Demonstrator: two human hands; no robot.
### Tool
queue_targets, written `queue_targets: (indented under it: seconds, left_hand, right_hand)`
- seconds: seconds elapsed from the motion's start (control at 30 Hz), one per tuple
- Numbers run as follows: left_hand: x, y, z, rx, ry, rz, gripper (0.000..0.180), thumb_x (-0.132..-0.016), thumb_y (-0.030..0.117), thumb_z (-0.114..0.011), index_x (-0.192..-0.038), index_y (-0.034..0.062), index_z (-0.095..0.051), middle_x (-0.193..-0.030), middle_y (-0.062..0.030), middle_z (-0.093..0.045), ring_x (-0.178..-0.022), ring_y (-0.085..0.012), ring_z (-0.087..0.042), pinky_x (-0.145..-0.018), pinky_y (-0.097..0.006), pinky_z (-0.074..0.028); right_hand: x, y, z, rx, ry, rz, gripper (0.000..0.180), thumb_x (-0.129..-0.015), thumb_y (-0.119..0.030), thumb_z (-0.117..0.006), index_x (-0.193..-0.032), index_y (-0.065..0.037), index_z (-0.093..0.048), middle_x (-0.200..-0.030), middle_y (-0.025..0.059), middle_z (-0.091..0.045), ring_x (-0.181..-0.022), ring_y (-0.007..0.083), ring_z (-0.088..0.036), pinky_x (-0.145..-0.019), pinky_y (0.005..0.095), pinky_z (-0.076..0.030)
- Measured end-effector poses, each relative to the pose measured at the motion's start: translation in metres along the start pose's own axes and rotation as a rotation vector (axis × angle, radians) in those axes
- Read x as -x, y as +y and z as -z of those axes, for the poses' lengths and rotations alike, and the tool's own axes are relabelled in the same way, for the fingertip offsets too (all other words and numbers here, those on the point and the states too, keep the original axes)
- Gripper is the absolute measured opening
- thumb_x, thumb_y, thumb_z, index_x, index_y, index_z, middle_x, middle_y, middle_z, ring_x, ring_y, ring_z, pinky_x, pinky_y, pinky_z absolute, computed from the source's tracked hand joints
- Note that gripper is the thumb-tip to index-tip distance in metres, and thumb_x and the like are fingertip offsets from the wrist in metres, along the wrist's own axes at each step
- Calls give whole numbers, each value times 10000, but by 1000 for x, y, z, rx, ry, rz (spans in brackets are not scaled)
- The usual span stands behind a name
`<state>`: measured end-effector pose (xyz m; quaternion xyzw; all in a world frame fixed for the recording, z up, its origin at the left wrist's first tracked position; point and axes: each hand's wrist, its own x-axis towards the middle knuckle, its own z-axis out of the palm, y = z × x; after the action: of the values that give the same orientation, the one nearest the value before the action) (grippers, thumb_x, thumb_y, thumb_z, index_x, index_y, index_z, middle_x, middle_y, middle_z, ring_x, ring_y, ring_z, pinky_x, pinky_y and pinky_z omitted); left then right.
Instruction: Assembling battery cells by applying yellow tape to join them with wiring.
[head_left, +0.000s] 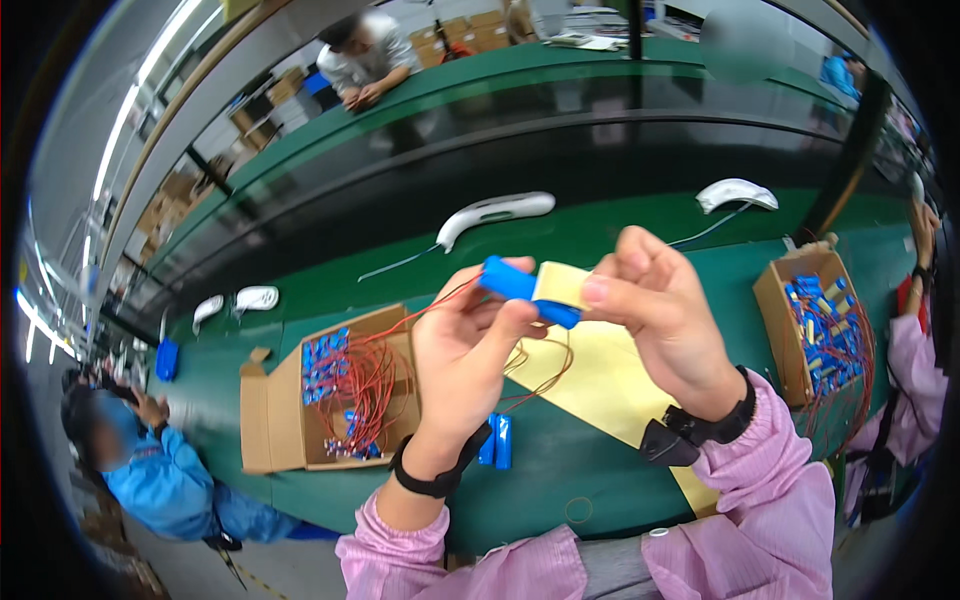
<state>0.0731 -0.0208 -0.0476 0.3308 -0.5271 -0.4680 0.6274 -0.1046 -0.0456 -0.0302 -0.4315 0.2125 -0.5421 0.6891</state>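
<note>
In front of my chest, my left hand (460, 350) pinches a blue shrink-wrapped battery pack (508, 280) between thumb and fingers. Thin red wires trail from the pack. A pale yellow adhesive strip (562, 284) lies against the pack's right part, and my right hand (665, 310) grips its outer end between thumb and forefinger. Under my hands a large yellow sheet (595, 375) rests on the green table. Two blue packs (502, 440) lie side by side just right of my left wrist.
An open cardboard box (272, 425) with wired blue packs stands left; another box (775, 325) of packs stands right. White curved devices (500, 208) lie along the back. Co-workers sit left (165, 470), right (915, 370) and across (370, 60). A thin ring (567, 510) lies near the front edge.
</note>
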Motion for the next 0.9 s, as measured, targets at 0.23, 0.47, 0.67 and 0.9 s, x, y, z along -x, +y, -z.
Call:
queue_targets:
  seconds: [0.23, 0.47, 0.67, 0.9]
  left_hand:
    - [-3, 1, 2, 21, 8, 2, 318, -843, 67, -690, -1102, -52, -548, -914, -104, -662, -838, -159, -660, -764, -275, -543]
    - [-7, -4, 1, 11, 0, -6, 288, -838, 50, -691, -1069, -53, -554, -972, -103, -657, -886, -154, -662, -786, -263, -538]
    - [-12, -6, 2, 20, -6, -24, 288, -831, 45, -699, -1056, -52, -547, -992, -105, -655, -892, -151, -661, -785, -259, -533]
    - [-5, -8, 6, 50, -32, -26, 247, -844, 4, -666, -1061, -19, -550, -1078, -105, -635, -959, -149, -637, -831, -264, -521]
  right_hand:
    - [-3, 11, -6, -23, 71, -29, 356, -797, -10, -697, -749, -123, -363, -761, 39, -605, -770, 106, -595, -747, 260, -467]
    - [-5, 16, -1, -39, 96, -51, 352, -834, -76, -671, -743, -158, -341, -756, -1, -578, -810, 94, -568, -805, 263, -422]
    - [-9, 16, -4, -47, 109, -50, 359, -840, -94, -669, -738, -170, -333, -741, -21, -557, -817, 96, -571, -880, 286, -421]
    - [-3, 19, -11, -95, 117, -64, 319, -856, -45, -613, -740, -172, -343, -764, -25, -537, -814, 78, -541, -856, 276, -413]
